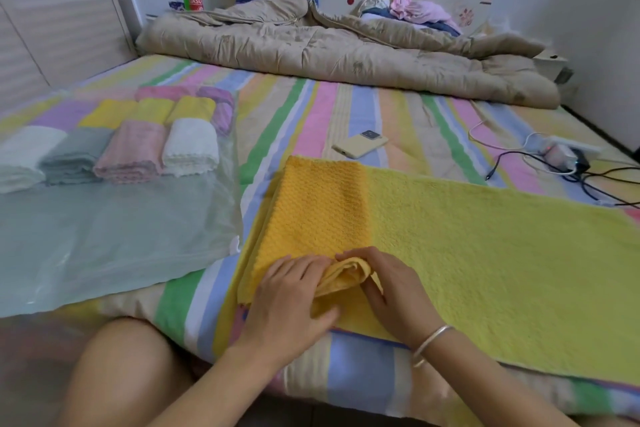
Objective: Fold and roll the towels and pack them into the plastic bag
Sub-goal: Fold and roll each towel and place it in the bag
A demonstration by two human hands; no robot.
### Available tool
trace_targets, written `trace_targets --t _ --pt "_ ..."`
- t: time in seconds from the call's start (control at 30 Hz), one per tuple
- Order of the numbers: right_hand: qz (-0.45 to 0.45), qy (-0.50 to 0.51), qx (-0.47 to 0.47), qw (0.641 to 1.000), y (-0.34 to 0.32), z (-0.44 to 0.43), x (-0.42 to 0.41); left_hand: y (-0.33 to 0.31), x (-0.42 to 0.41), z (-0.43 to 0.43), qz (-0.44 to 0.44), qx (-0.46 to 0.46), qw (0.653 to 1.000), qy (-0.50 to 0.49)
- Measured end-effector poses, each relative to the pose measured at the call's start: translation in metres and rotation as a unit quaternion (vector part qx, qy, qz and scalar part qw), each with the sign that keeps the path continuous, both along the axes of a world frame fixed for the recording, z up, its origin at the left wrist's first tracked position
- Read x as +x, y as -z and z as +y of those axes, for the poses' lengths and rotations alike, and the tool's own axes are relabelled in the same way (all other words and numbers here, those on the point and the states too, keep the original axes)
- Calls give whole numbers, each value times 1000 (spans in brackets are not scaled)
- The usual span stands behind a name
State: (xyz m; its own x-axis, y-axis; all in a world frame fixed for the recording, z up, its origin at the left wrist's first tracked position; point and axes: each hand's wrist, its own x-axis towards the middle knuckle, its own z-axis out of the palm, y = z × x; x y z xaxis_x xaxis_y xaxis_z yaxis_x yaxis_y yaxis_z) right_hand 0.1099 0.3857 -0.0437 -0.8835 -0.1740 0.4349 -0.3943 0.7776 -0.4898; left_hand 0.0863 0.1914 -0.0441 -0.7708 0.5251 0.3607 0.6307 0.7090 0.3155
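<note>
A long yellow towel lies flat across the striped bed, its left end folded over so a deeper orange-yellow textured flap faces up. At the near edge of that flap both hands work a bunched corner. My left hand rests on the towel and pinches the fold with its fingertips. My right hand, with a silver bangle on its wrist, curls its fingers round the same fold. To the left lies a clear plastic bag that holds several rolled towels in white, grey, pink, yellow and purple.
A cream phone lies on the bed just beyond the towel. Cables and a charger sit at the right edge. A beige quilt, a blue pillow and a heap of clothes fill the far end. My bare knee is at bottom left.
</note>
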Motion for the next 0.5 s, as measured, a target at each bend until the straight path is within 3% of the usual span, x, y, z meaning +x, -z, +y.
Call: trace_targets --t 0.13,0.23,0.37,0.5 --pt "-37 18 -50 998 -4 13 3 -1 -11 -15 3 47 997 -67" --pt "-49 11 -75 996 -11 17 11 0 -19 -32 9 82 995 -61" --pt "-83 0 -13 996 -9 8 25 3 -26 -43 28 51 998 -23" --pt "-56 73 -2 996 8 -8 24 5 -28 -45 34 31 999 -7"
